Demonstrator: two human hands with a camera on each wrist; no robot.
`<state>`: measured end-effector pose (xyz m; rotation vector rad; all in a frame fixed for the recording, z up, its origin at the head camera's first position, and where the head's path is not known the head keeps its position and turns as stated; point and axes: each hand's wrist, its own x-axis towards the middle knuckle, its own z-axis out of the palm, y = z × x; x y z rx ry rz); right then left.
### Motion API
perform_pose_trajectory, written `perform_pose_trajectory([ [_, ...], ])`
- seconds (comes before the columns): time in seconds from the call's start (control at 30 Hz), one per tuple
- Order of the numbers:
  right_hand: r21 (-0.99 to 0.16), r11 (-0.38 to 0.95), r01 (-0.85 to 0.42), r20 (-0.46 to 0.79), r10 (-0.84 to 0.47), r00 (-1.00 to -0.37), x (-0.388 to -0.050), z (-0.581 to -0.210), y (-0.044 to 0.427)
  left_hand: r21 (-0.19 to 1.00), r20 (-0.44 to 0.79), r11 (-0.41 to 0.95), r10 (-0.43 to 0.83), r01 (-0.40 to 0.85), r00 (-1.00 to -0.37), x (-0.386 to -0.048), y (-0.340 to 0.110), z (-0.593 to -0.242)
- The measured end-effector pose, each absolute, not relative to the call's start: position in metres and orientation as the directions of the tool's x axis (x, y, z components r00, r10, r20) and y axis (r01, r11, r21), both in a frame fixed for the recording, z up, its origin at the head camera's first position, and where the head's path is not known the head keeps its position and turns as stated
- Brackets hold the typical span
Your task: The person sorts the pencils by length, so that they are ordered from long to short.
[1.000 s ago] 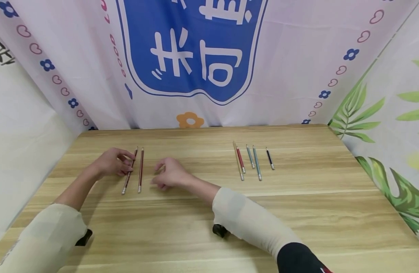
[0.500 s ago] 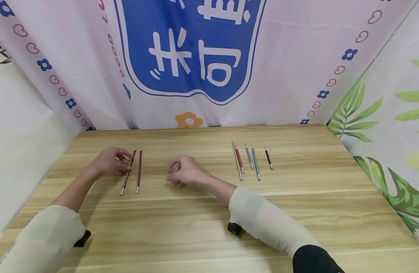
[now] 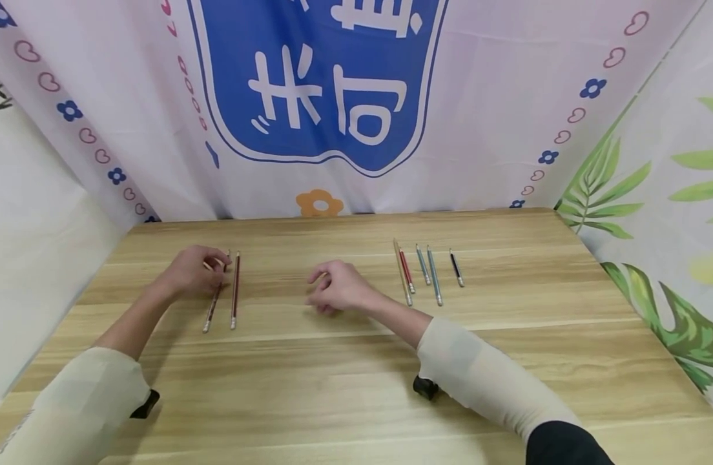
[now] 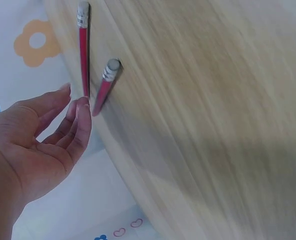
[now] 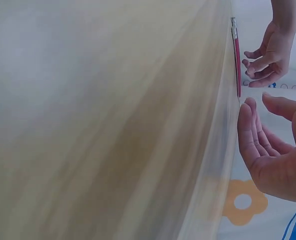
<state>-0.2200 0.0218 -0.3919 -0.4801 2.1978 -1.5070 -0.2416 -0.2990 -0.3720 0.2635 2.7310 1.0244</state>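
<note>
1. Well, at the far left a pale sleeve (image 3: 77, 407) covered the person's forearm, with a small black device (image 3: 145, 405) under its cuff.
2. The left hand (image 3: 195, 271) hung over the upper part of a mottled dark-red pencil (image 3: 212, 309). Its thumb and fingers stood apart in the left wrist view, bent lightly and gripping nothing; whether a fingertip touched the pencil, I could not tell.
3. That pencil lay flat on the wood-grain tabletop (image 3: 310, 374), slanting, its eraser end towards the person.
4. Just to its right lay a plain dark-red pencil (image 3: 236, 290), more nearly straight, eraser end also near the person.
5. The right hand (image 3: 341, 287) hovered between the two pencil groups, well apart from both. Its fingers curved loosely, the thumb separate from them, with nothing between.
6. Farther right, a natural-wood pencil (image 3: 401, 268) lay close beside a shorter red pencil (image 3: 406, 268).
7. Next came a short light-blue pencil (image 3: 422, 265), then a longer light-blue pencil (image 3: 434, 274), near each other.
8. A short dark pencil (image 3: 456, 267) lay last, slightly apart.
9. At the far right, a white cloth with green leaves (image 3: 688, 326) hung beside the tabletop.
</note>
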Motion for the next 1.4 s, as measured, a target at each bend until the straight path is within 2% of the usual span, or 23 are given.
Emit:
perform_pose_trajectory([
  [0.37, -0.933, 0.359, -0.021, -0.160, -0.466, -0.870, -0.225, -0.393, 0.054, 0.599, -0.048, 0.775, 0.285, 0.200, -0.957, -0.246, -0.271, -0.368],
  [0.8, -0.929, 0.370, -0.016, -0.151, -0.418, -0.896, -0.229, -0.389, 0.087, 0.667, 0.007, 0.689, 0.377, 0.285, -0.926, -0.250, -0.220, -0.372],
  [1.07, -0.918, 0.394, -0.031, -0.132, -0.381, -0.915, -0.232, -0.389, 0.104, 0.660, 0.006, 0.691, 0.387, 0.295, -0.922, -0.252, -0.199, -0.373],
  [1.4, -0.919, 0.393, -0.034, -0.122, -0.366, -0.923, -0.234, -0.390, 0.125, 0.722, -0.034, 0.638, 0.420, 0.268, -0.907, -0.254, -0.175, -0.377],
])
